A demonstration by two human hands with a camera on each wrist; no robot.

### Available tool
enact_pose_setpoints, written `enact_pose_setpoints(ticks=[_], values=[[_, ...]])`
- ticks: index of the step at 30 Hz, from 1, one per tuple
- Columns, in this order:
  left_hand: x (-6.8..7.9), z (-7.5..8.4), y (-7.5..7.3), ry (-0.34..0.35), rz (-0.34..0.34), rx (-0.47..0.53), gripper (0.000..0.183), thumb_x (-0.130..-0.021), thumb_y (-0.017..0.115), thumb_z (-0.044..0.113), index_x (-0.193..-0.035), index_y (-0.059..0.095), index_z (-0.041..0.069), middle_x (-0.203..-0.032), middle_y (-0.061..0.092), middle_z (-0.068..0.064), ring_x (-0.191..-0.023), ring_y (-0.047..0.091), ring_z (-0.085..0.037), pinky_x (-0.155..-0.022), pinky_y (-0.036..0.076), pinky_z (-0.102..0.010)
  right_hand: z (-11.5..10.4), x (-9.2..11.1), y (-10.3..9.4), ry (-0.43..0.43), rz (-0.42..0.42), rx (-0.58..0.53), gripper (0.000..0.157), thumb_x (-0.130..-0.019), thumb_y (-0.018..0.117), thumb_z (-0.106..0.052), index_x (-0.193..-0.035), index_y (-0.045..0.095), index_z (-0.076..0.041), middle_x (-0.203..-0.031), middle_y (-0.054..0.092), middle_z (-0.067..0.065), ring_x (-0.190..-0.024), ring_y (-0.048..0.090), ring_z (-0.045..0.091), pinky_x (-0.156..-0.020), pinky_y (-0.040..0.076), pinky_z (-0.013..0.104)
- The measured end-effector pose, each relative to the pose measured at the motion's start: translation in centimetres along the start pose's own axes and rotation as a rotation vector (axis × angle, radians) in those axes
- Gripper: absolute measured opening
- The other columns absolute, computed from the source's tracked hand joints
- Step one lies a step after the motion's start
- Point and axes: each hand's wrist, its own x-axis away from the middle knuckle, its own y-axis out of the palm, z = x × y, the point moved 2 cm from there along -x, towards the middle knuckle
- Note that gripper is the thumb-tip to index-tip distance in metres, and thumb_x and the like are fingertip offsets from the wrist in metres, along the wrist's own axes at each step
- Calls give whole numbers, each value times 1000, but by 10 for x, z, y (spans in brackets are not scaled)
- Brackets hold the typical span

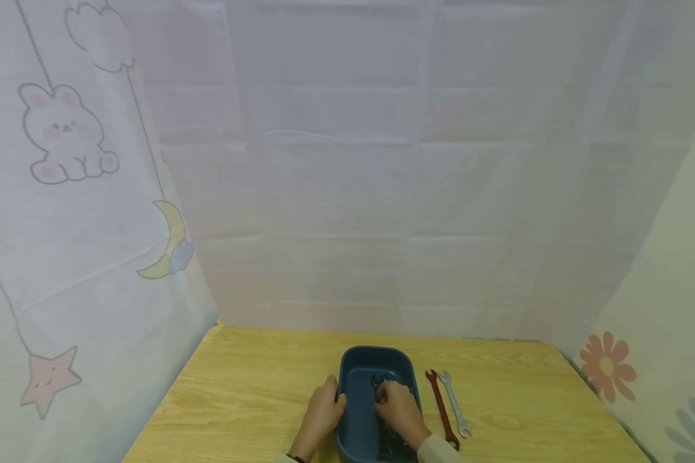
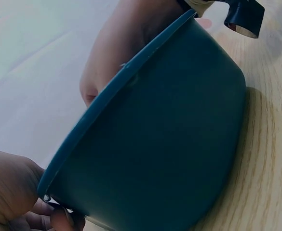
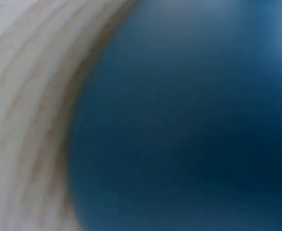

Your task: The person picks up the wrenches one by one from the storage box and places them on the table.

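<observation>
A deep blue rectangular bin (image 1: pixel 356 421) stands on the table, with several dark metal wrenches (image 1: pixel 385 444) lying along its right side. My left hand (image 1: pixel 322 408) grips the bin's left rim; in the left wrist view, the fingers of that hand (image 2: pixel 10 192) curl at the rim's lower corner. Inside the bin, my right hand (image 1: pixel 402 411) reaches down with bent fingers, close beside a wrench's open end (image 1: pixel 376 381). Whether its fingertips pinch a wrench is hidden. The right wrist view holds only the blurred blue bin wall (image 3: pixel 179 120).
Right of the bin, a red wrench (image 1: pixel 441 408) and a silver wrench (image 1: pixel 455 405) lie side by side on the wood-grain table (image 1: pixel 255 386). A pale cloth backdrop (image 1: pixel 347 193) rises behind the table, and printed cloth flanks both sides.
</observation>
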Motion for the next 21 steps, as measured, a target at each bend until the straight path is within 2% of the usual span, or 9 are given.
enact_pose_setpoints(ticks=[5,8,17,21], values=[[-2,-2,1,-17,1,-14,10,-86,50,7,-80,43,6,-61,38,2,-50,39,-10,-42,33,-23,3,-1,4,0,1,19,21,-74,65,-2,-59,52,-10,-46,42,-4,-38,47,10,-37,33,24],[-3,-2,1,-24,4,-21,9,-86,49,7,-80,42,7,-61,38,2,-50,39,-10,-42,32,-23,3,-2,5,-22,16,23,26,-72,64,-1,-55,47,-11,-43,41,-4,-36,47,10,-36,33,24],[-1,-5,3,-24,-3,-7,9,-86,49,7,-79,43,6,-62,38,1,-50,39,-11,-43,33,-23,8,-3,11,-52,-56,16,19,-74,67,-3,-63,52,-9,-49,38,-4,-41,43,10,-39,31,26],[-1,-5,3,-29,-4,0,9,-86,49,8,-80,42,6,-62,38,1,-50,40,-11,-42,33,-23,6,-3,10,-87,-68,48,13,-73,68,-3,-68,57,-6,-53,43,-3,-44,42,9,-41,32,26]])
